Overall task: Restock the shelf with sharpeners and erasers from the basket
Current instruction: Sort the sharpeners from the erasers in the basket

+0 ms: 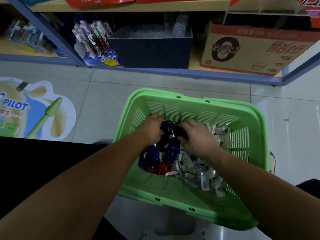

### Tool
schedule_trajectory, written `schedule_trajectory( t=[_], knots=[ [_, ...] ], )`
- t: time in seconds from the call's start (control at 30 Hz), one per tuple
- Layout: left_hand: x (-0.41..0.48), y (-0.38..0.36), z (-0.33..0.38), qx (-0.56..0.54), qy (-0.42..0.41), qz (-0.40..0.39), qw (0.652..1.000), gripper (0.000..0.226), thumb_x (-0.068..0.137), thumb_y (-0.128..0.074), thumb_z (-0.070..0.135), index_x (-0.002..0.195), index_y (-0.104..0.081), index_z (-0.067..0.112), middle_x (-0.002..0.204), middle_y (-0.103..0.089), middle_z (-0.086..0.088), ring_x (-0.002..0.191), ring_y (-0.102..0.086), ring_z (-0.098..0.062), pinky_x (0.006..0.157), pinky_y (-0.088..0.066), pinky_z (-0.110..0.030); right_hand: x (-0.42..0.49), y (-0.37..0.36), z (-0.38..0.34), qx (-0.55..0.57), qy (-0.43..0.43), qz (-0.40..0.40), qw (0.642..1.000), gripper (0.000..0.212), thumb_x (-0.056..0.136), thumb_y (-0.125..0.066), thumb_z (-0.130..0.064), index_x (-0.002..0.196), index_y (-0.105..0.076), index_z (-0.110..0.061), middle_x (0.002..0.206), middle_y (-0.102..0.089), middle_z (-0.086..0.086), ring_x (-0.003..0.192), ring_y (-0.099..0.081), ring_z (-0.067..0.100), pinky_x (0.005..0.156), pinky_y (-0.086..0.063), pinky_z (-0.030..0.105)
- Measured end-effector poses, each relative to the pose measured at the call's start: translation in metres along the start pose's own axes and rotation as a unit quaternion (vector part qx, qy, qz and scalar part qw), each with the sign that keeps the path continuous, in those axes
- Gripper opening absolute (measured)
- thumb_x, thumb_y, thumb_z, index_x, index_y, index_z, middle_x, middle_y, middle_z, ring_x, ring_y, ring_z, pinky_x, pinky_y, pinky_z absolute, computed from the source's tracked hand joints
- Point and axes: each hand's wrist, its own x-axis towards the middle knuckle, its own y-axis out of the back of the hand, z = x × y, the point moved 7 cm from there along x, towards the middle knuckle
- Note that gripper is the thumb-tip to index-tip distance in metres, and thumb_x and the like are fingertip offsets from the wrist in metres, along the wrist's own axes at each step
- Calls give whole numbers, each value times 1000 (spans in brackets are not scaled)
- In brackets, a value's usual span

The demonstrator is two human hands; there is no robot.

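Both hands point(174, 132) clutch dark sharpeners point(168, 134) in the green basket point(190, 104), beside a "PILOT" floor sticker point(34, 108).

The green basket point(190, 104) is open on top. Both arms fill its middle. Bare floor point(107, 94) lies at the left.

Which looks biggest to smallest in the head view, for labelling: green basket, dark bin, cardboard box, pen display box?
1. green basket, though it is nearest the camera.
2-3. cardboard box and dark bin: look alike, unranked.
4. pen display box.
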Motion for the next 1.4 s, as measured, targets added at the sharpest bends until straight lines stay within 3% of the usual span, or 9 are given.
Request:
schedule_trajectory(
  t=[0.23,0.4,0.57,0.7,0.83,0.97,1.07,1.3,1.4],
  knots=[
    [4,-31,-8,87,-34,0,996,53,104,-46,50,138,-53,10,143,-46,-12,129,-44,-31,106,-44,-42,19,-24,-2,40,-6,-7,999,58,84,-80,-28,135,-63,-7,126,-66,13,119,-55,36,101,-50,46],
    [-23,-39,9,82,-2,93,992,46,108,-31,46,120,-64,16,121,-58,-8,113,-49,-27,94,-41,-43,21,-27,3,31,4,17,999,61,79,-83,-31,134,-64,-11,126,-67,8,118,-58,34,99,-51,47],
    [-38,-40,4,152,-3,52,987,29,99,-52,37,109,-73,19,119,-62,-4,111,-54,-23,100,-35,-41,25,-20,1,32,-4,-7,999,65,87,-80,-36,144,-58,-16,138,-64,4,128,-54,29,107,-46,42],
    [-18,-15,0,27,3,129,991,20,96,-56,21,106,-69,9,112,-62,-8,107,-53,-26,88,-49,-39,27,-24,0,53,-25,-33,998,69,87,-79,-35,148,-53,-16,140,-63,6,129,-54,31,106,-42,36],
    [9,-21,2,-121,18,77,989,24,103,-49,17,112,-68,5,113,-65,-13,103,-60,-32,85,-49,-38,28,-30,1,117,-40,-85,989,74,86,-77,-29,152,-48,-16,137,-61,9,126,-55,34,108,-46,42],
    [21,-35,-4,-130,57,89,986,42,107,-45,38,111,-71,5,118,-61,-13,100,-61,-34,84,-51,-38,15,-21,15,79,-51,27,995,49,89,-75,-27,132,-64,-8,118,-62,11,112,-56,34,98,-50,45],
    [28,-37,-16,-146,138,130,971,51,101,-54,52,103,-72,4,116,-59,-11,94,-63,-31,81,-53,-36,4,-15,19,-29,-70,69,995,50,93,-69,-45,125,-66,-7,112,-69,13,105,-62,35,94,-52,44],
    [34,-36,-20,-280,221,144,923,17,87,-78,42,89,-65,30,99,-74,5,93,-69,-22,82,-57,-33,9,-17,20,-47,-101,-5,994,62,97,-54,-52,145,-50,-13,133,-64,11,124,-56,34,111,-36,42],
    [30,-40,-17,-266,195,120,936,21,85,-81,35,99,-65,33,102,-74,10,95,-69,-18,85,-57,-33,11,-16,20,-59,-98,-35,993,64,95,-57,-48,149,-43,-16,137,-55,9,128,-51,31,113,-34,39]
  ],
)
